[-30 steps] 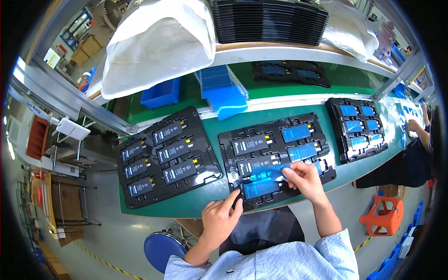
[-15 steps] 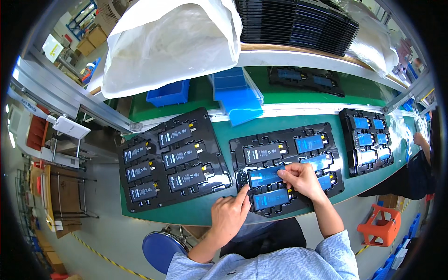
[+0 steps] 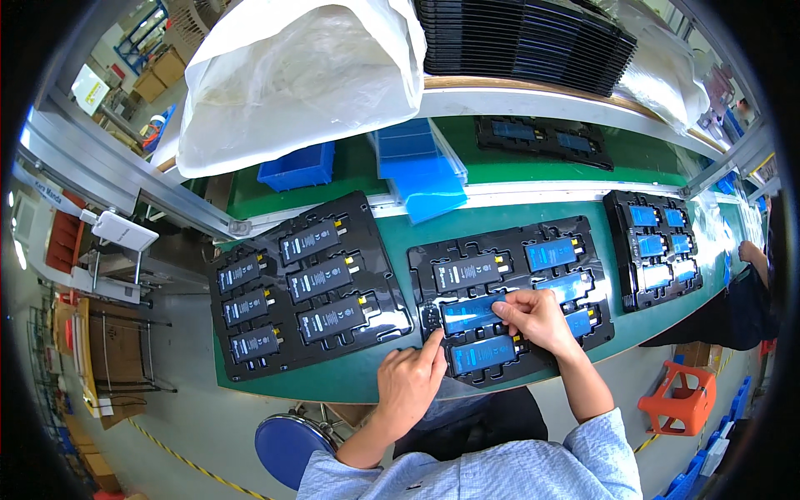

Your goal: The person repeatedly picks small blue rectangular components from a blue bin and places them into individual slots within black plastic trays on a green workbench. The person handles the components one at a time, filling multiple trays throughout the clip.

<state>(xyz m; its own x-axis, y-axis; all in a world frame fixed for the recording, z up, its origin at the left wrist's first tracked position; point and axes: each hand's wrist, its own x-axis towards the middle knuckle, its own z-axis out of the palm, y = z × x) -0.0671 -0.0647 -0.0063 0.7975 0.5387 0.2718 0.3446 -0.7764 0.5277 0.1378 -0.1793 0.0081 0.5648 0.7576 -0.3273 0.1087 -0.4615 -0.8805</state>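
In front of me a black plastic tray [image 3: 427, 265] holds several flat battery packs in its slots. On the middle pack of its left column lies a blue film sheet [image 3: 467, 315]. My right hand [image 3: 537, 321] pinches this film at its upper right corner between thumb and index finger. My left hand [image 3: 410, 379] stretches its index finger to the film's lower left corner, with the other fingers loosely bent. The pack below [image 3: 483, 357] and those in the right column are blue on top. The pack above [image 3: 469, 272] shows a dark, bare face.
A second black tray [image 3: 367, 250] of dark packs lies to the left, and stacked trays [image 3: 625, 250] with blue-topped packs to the right. Behind are blue film sheets [image 3: 421, 171], a blue bin [image 3: 298, 167] and a shelf with a white bag [image 3: 300, 75]. Another person's hand [image 3: 750, 250] shows far right.
The view has shifted slightly. Both hands stay in place at the same blue film; its surface looks a little flatter against the pack.
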